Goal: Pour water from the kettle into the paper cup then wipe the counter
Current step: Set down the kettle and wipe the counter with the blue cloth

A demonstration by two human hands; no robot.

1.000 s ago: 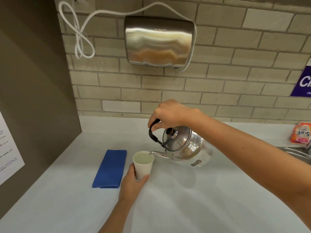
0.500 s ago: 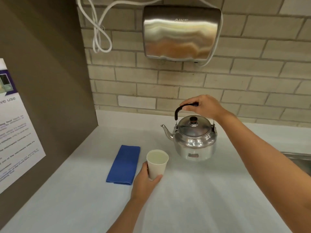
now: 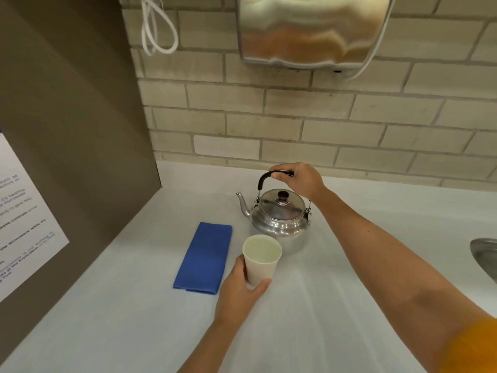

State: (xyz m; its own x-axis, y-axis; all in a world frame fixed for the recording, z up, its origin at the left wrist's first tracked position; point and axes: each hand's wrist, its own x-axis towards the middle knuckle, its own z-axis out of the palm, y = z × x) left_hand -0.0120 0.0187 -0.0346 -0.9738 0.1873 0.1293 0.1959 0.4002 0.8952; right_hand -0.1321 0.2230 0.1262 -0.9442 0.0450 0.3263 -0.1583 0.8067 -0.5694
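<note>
— Two things in my hands, one each. Where is the kettle?

— Upright, the kettle stands at the back of the white counter, spout to the left. My right hand is curled over the black handle, fingers wrapped round it. Whether its base rests on the counter I cannot tell: the paper cup covers its lower front.

— And the cup?

— Just in front of the kettle, gripped round its lower part by my left hand, thumb to the left, fingertips showing at the right. It holds pale liquid close to the rim. My palm hides its bottom, so I cannot say if it stands on the counter or is lifted.

— What lies around?

— Beside the cup on the left, a folded blue cloth flat on the counter, apart from my hand. Right of everything, the rim of a metal sink, cut off by the frame. Above, on the brick wall, a steel hand dryer with its top cut off, and a looped white cable. On the brown panel at the left, a printed notice, its text too blurred to read.
</note>
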